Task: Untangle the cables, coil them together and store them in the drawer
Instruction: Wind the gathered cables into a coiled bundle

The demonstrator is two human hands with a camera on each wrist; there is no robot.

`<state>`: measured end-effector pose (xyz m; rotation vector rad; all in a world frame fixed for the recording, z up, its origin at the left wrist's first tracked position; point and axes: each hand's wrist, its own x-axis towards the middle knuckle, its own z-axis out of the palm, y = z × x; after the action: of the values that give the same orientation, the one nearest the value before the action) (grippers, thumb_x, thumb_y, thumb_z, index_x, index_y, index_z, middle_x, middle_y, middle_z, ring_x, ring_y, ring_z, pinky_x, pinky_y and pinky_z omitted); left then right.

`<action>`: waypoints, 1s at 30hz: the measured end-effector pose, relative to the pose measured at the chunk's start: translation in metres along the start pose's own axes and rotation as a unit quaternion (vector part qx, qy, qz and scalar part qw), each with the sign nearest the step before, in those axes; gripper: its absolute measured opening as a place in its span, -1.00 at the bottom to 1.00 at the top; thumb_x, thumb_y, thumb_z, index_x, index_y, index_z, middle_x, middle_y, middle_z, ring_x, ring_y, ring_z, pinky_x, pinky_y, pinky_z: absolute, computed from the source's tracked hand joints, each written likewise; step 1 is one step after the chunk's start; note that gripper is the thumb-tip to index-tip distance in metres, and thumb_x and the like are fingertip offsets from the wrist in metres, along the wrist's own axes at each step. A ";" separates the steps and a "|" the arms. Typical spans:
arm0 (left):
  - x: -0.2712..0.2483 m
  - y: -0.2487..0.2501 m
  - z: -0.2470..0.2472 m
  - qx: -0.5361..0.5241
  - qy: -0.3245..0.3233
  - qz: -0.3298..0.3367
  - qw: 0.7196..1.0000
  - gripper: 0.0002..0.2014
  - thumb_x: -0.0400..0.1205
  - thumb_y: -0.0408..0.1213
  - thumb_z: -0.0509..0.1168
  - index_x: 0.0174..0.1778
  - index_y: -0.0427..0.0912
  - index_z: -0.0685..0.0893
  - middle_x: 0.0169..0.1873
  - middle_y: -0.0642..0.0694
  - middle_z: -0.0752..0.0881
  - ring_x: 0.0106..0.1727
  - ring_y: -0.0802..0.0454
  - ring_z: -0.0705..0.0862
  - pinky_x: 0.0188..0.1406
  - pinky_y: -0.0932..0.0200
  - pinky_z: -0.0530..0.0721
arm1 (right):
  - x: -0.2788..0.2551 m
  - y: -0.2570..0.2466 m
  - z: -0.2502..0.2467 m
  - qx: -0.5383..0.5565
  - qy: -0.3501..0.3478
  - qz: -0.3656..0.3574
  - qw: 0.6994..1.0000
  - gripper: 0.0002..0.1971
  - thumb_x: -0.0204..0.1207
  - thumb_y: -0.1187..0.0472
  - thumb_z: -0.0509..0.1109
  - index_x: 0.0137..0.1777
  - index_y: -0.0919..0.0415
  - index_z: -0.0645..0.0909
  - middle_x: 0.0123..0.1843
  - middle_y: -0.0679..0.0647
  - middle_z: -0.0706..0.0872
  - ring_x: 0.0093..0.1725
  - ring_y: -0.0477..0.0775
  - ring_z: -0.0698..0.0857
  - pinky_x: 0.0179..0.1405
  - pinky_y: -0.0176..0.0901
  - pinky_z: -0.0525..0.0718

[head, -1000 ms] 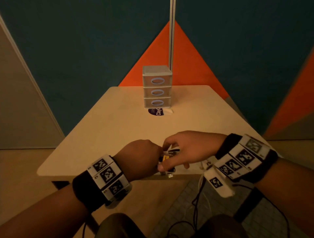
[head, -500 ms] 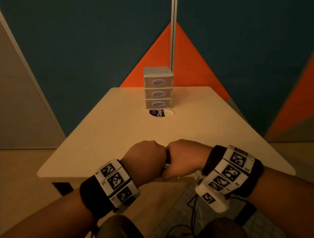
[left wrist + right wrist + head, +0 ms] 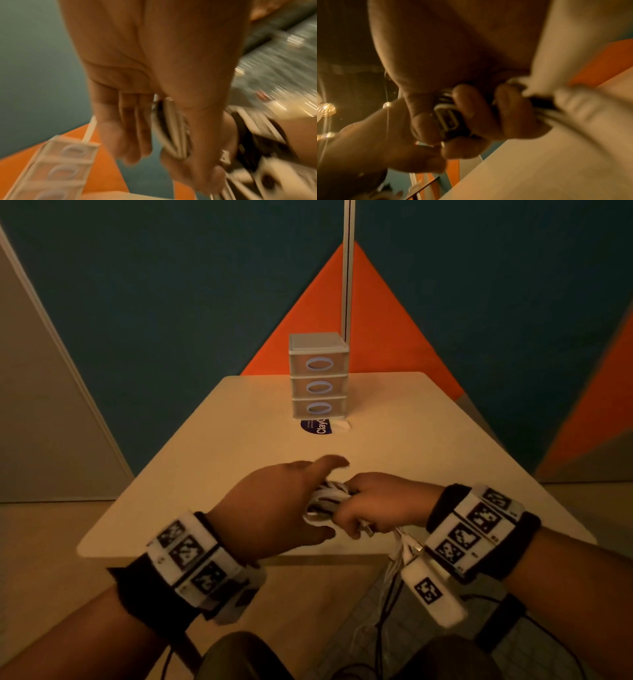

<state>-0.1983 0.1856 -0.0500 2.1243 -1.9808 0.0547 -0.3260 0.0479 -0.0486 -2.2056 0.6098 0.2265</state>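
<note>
- Head view: the right hand (image 3: 380, 505) sits over the near edge of the pale, round-cornered wooden table (image 3: 428, 446), its fingers clenched round a coiled bundle of white and black cables (image 3: 325, 501).
- Half a second ago both fists were pressed together and hid the bundle; now the coil shows between them.
- The left hand (image 3: 274, 508) has opened: its fingers stretch forward and loosely apart beside the coil, with the thumb under it.
- Loose cable ends with a metal plug (image 3: 368, 529) trail from the right fist over the table edge.
- Farther back, the small grey plastic three-drawer unit (image 3: 318, 378) stands unmoved with all drawers closed, well apart from the hands.
</note>
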 end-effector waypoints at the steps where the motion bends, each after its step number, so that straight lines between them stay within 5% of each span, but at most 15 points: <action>1: -0.004 -0.006 -0.003 -0.073 0.013 0.001 0.997 -0.03 0.40 0.25 0.54 0.65 0.33 0.13 0.28 0.20 0.67 0.16 0.18 0.69 0.06 0.12 0.73 | -0.003 0.000 -0.004 0.040 0.000 -0.010 0.999 -0.94 0.24 0.24 0.46 -0.31 0.22 0.66 -0.46 0.04 0.57 -0.42 0.05 0.46 -0.50 -0.22 0.36; 4: -0.008 -0.019 0.001 -0.313 0.037 -0.004 0.949 0.01 0.32 0.28 0.58 0.64 0.36 0.20 0.33 0.22 0.66 0.29 0.19 0.67 0.18 0.01 0.74 | -0.013 0.002 -0.014 0.142 -0.022 -0.071 0.987 -0.75 0.24 0.28 0.42 -0.07 0.28 0.70 -0.23 0.15 0.61 -0.27 0.10 0.50 -0.44 -0.17 0.36; 7: -0.004 -0.008 0.013 -0.460 0.012 0.051 0.886 -0.10 0.41 0.20 0.55 0.65 0.11 0.33 0.47 0.03 0.61 0.42 -0.04 0.65 0.36 -0.19 0.65 | -0.017 -0.003 -0.008 0.170 -0.053 -0.132 0.975 -0.78 0.22 0.21 0.40 -0.13 0.26 0.68 -0.32 0.07 0.65 -0.31 0.05 0.56 -0.35 -0.08 0.42; 10: -0.001 0.013 0.015 -0.578 0.007 0.091 0.811 -0.27 0.53 0.14 0.47 0.58 -0.07 0.46 0.21 -0.14 0.77 0.12 -0.21 0.79 0.05 -0.21 0.77 | -0.013 -0.009 0.005 0.187 -0.068 -0.175 0.964 -0.69 0.22 0.08 0.44 -0.15 0.32 0.71 -0.27 0.10 0.74 -0.19 0.11 0.68 -0.14 0.13 0.54; 13: 0.002 0.021 0.005 -0.590 0.078 0.097 0.798 -0.50 0.66 0.11 0.33 0.31 -0.23 0.71 0.23 -0.14 0.77 0.14 -0.19 0.78 -0.01 -0.16 0.78 | -0.017 -0.016 0.005 0.234 -0.090 -0.193 0.949 -0.88 0.28 0.30 0.41 -0.18 0.30 0.66 -0.30 0.04 0.68 -0.25 -0.02 0.62 -0.32 -0.08 0.52; 16: 0.001 0.022 -0.004 -0.575 0.128 0.084 0.804 -0.66 0.76 -0.10 0.23 0.05 -0.35 0.73 0.19 -0.18 0.78 -0.08 -0.08 0.86 -0.41 -0.04 0.80 | -0.021 -0.017 0.003 0.255 -0.104 -0.212 0.938 -0.95 0.45 0.31 0.40 -0.14 0.25 0.69 -0.31 0.09 0.70 -0.38 0.01 0.60 -0.50 -0.28 0.52; 17: 0.001 0.022 -0.005 -0.570 0.145 0.079 0.805 -0.69 0.78 -0.16 0.21 0.01 -0.35 0.72 0.14 -0.21 0.80 -0.04 -0.09 0.86 -0.34 -0.02 0.82 | -0.021 -0.014 0.003 0.256 -0.103 -0.212 0.937 -0.95 0.48 0.28 0.43 -0.15 0.18 0.73 -0.32 0.09 0.72 -0.41 0.00 0.63 -0.46 -0.28 0.59; 19: 0.002 0.019 -0.006 -0.560 0.178 0.069 0.807 -0.72 0.78 -0.20 0.20 -0.05 -0.29 0.72 0.01 -0.23 0.82 0.09 -0.30 0.81 -0.07 -0.31 0.80 | -0.018 -0.006 0.005 0.241 -0.106 -0.203 0.943 -0.87 0.53 0.16 0.48 -0.12 0.22 0.75 -0.37 0.04 0.73 -0.38 0.00 0.69 -0.26 -0.20 0.70; 21: 0.002 0.018 -0.005 -0.600 0.183 0.049 0.778 -0.71 0.79 -0.18 0.17 -0.15 -0.18 0.71 -0.19 -0.17 0.77 -0.11 -0.42 0.75 -0.06 -0.50 0.71 | -0.016 0.005 0.007 0.213 -0.120 -0.191 0.951 -0.72 0.60 0.07 0.46 -0.06 0.35 0.68 -0.37 0.00 0.73 -0.30 0.03 0.72 -0.03 -0.08 0.72; 24: 0.001 0.019 -0.008 -0.704 0.157 0.015 0.693 -0.71 0.76 -0.20 0.15 -0.27 -0.16 0.58 -0.41 -0.09 0.55 -0.36 -0.10 0.61 -0.25 -0.07 0.65 | -0.013 0.016 0.019 0.233 -0.149 -0.167 0.946 -0.78 0.72 0.08 0.31 -0.11 0.15 0.63 -0.38 0.05 0.61 -0.33 -0.01 0.67 -0.04 -0.13 0.72; 26: 0.000 0.016 -0.008 -0.700 0.155 0.012 0.697 -0.70 0.74 -0.18 0.24 -0.32 -0.13 0.54 -0.46 -0.08 0.47 -0.42 -0.06 0.55 -0.36 0.03 0.55 | -0.015 0.020 0.024 0.262 -0.144 -0.151 0.942 -0.75 0.71 0.04 0.22 -0.09 0.16 0.61 -0.41 0.06 0.49 -0.43 -0.05 0.54 -0.21 -0.22 0.68; 30: -0.002 0.003 -0.006 -0.598 0.153 0.030 0.786 -0.72 0.58 -0.35 0.50 -0.27 -0.20 0.49 -0.46 -0.22 0.57 -0.42 -0.16 0.59 -0.38 0.00 0.61 | -0.019 0.025 0.020 0.256 -0.083 -0.131 0.954 -0.68 0.72 -0.06 0.20 0.04 0.16 0.64 -0.40 0.01 0.50 -0.50 -0.06 0.39 -0.43 -0.24 0.50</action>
<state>-0.2006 0.1886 -0.0443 1.0925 -1.2531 -0.6318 -0.3544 0.0564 -0.0718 -1.7173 0.2396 0.0977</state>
